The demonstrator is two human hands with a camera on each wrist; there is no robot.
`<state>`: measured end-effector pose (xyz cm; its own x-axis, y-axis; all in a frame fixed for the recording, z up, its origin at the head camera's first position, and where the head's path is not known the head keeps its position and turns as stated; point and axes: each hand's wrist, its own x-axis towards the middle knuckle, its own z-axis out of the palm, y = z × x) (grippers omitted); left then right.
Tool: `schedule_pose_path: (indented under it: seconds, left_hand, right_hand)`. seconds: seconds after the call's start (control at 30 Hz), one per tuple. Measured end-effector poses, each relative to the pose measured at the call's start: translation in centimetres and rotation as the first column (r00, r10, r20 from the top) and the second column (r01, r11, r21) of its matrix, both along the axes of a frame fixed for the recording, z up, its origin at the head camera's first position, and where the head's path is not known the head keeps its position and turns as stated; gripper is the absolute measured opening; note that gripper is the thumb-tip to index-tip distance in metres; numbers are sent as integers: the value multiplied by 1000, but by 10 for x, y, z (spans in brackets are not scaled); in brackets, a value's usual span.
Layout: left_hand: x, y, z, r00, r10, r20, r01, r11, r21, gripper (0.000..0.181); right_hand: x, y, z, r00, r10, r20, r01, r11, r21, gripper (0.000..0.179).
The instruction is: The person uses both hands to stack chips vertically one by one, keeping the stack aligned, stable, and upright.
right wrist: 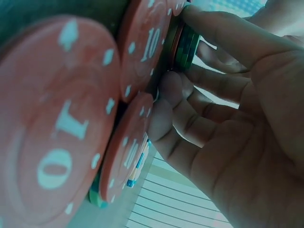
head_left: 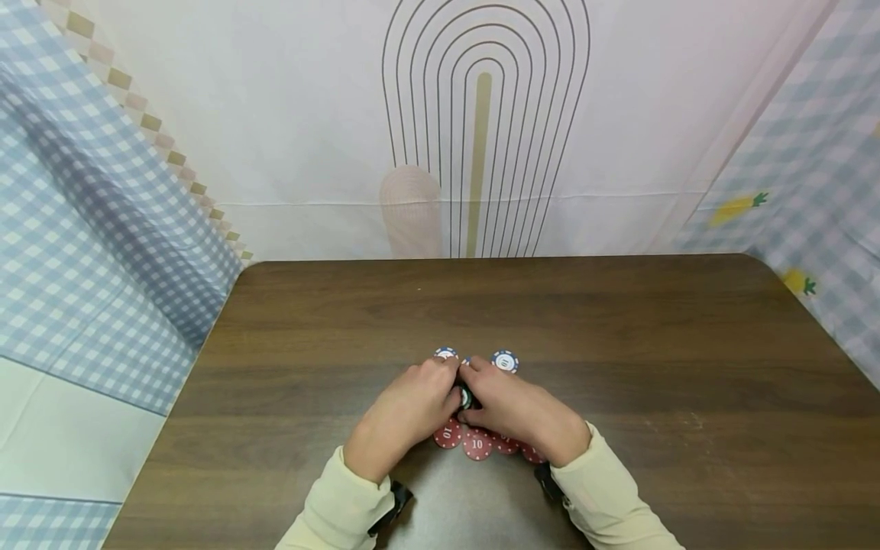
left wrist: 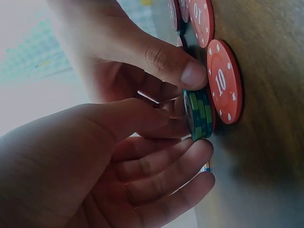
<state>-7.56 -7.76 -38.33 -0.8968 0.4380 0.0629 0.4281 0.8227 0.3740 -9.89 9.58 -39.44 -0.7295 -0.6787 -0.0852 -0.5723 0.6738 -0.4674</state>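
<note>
Between the two hands is a short stack of green poker chips, with a red chip's edge showing under it. My right hand pinches the stack, its thumb at one edge and curled fingers at another. From the other side, my left hand holds the stack's edge with bent fingers. Close by on the near side lie several red chips marked 10, one of them right beside the stack. The hands partly cover the stack in the head view.
Blue-and-white chips lie just beyond the hands, one fully visible and others partly hidden. Another green chip shows under a red one in the right wrist view. The brown table meets a patterned white cloth at its far edge.
</note>
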Motion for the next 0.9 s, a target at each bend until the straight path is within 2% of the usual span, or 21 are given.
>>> schedule_pose_path:
  seconds: [0.13, 0.27, 0.43, 0.53, 0.63, 0.7, 0.77, 0.9]
  left_hand:
    - [-3, -2, 1, 1000, -2, -3, 2, 1000, 1, 3]
    - [-4, -6, 2, 999, 7, -35, -7, 1000, -1, 7]
    - [-6, -12, 1, 998, -11, -65, 5, 995, -95, 23]
    - [-6, -15, -2, 999, -33, 1, 32, 987, -159, 36]
    - [-6, -18, -6, 996, -34, 82, 49, 981, -189, 44]
    - [-6, -19, -8, 995, -27, 96, 45, 980, -193, 44]
    - [-7, -21, -10, 998, -22, 63, 34, 983, -183, 42]
    - [-7, -24, -12, 999, 1, -50, -8, 991, -136, 34]
  right_hand:
    - [0, 0, 1, 1000, -7, 8, 7, 1000, 17, 34]
    - [1, -1, 1, 999, -32, 16, 31, 998, 46, 40]
    - [1, -3, 2, 999, -44, 17, 43, 997, 70, 44]
    - [1, -5, 1, 998, -55, 33, 53, 996, 69, 50]
    - [1, -7, 1, 998, -55, 38, 52, 996, 67, 54]
    - [2, -8, 1, 998, -52, 39, 49, 997, 66, 52]
    - [2, -9, 1, 998, -49, 38, 47, 997, 64, 50]
    - [2, -10, 1, 998, -48, 35, 45, 997, 67, 42]
